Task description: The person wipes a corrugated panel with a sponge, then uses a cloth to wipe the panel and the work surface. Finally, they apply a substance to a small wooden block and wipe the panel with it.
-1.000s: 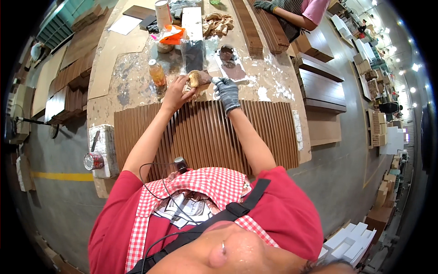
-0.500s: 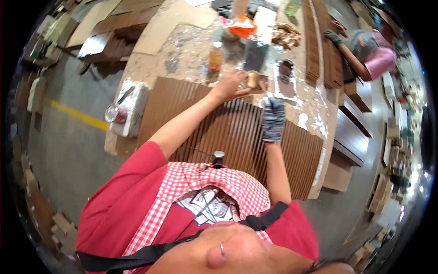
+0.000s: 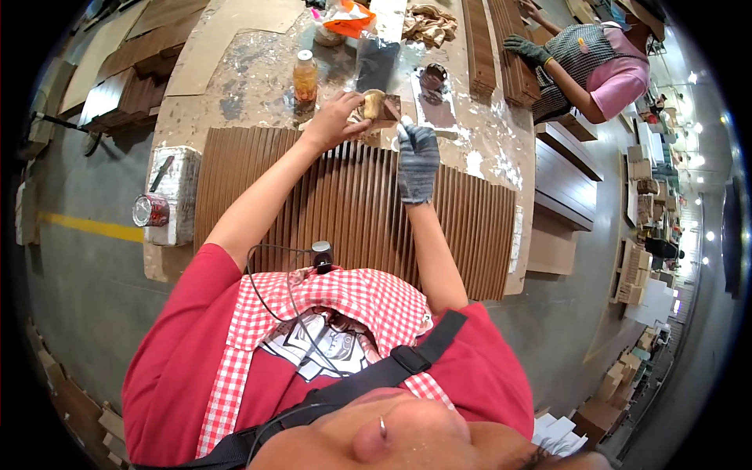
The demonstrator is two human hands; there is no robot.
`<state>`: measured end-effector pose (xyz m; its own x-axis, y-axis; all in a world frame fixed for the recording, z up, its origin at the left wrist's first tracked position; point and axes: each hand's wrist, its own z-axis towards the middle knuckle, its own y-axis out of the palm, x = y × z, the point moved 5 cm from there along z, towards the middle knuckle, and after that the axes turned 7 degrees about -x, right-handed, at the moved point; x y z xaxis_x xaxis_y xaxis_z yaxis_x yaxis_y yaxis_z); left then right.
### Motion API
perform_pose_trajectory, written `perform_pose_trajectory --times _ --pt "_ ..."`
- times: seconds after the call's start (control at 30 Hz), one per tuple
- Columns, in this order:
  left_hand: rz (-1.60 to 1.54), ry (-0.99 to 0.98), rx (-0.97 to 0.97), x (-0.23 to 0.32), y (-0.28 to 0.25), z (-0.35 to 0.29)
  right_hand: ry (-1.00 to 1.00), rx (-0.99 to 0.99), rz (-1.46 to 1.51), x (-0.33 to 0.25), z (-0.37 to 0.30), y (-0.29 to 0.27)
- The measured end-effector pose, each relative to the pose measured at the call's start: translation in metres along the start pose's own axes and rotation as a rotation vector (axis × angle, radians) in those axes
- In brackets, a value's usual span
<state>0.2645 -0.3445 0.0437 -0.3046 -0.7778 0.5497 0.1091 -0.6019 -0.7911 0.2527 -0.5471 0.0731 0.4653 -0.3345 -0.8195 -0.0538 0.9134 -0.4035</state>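
Observation:
My bare left hand is curled at the far edge of a brown ribbed wood panel, its fingers against a small tan, cup-like piece. Beside that piece lies a small brown flat square. My right hand, in a grey striped glove, is closed around a thin tool whose tip points toward the square; the tool's kind is too small to tell. A jar of amber liquid stands just beyond my left hand.
A white block on the left carries a flat blade and a red can. Farther back are an orange bag, crumpled brown paper and a stained tray. A co-worker's gloved hand rests on brown boards at right.
The whole view has shifted, so the table appears farther left and higher. Both hands keep about the same place over the panel's far edge, holding the same things.

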Motion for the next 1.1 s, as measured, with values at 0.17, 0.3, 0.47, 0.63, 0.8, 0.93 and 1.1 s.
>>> perform_pose_trajectory --times 0.17,0.3,0.47,0.63,0.8,0.93,1.1 --pt "-0.013 0.017 0.011 0.002 -0.002 0.002 -0.066 -0.005 -0.054 -0.007 -0.002 0.005" --pt "-0.009 0.043 0.031 0.002 -0.002 0.001 0.073 0.018 0.092 0.004 -0.015 0.001" --pt "-0.038 0.023 0.005 0.001 -0.002 0.002 0.609 -0.034 0.603 0.046 0.016 0.008" --pt "-0.027 0.029 0.026 0.004 -0.004 0.002 0.732 0.071 0.718 0.055 0.028 0.001" --pt "-0.044 0.03 0.02 0.004 -0.004 0.001 0.741 -0.082 0.676 0.054 0.024 0.008" --pt "-0.052 0.058 0.061 0.005 -0.006 0.0 0.691 0.125 0.63 0.06 0.028 -0.002" --pt "-0.078 0.036 0.024 0.006 -0.007 0.001 0.706 -0.058 0.62 0.057 0.032 0.004"
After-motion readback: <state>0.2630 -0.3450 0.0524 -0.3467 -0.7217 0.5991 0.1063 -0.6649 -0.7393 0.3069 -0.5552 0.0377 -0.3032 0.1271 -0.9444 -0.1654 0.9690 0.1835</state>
